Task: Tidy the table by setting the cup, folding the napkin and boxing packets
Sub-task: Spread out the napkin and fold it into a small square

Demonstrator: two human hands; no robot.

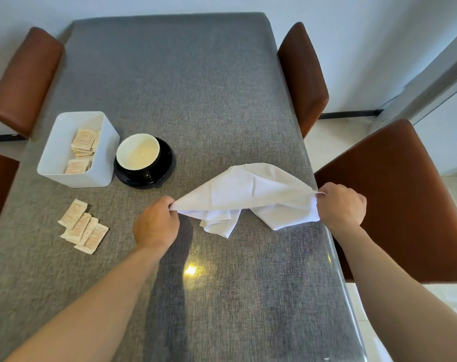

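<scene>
A white cloth napkin is stretched between my hands just above the grey table, its lower folds drooping onto the surface. My left hand pinches one corner. My right hand pinches the opposite corner near the table's right edge. A black cup with a white inside stands upright on a black saucer, left of the napkin. A white box beside the cup holds several beige packets. Several more packets lie loose on the table in front of the box.
The table carries a grey cloth under a clear cover. Brown chairs stand on the right and far right, and on the left. The table's right edge runs just under my right hand.
</scene>
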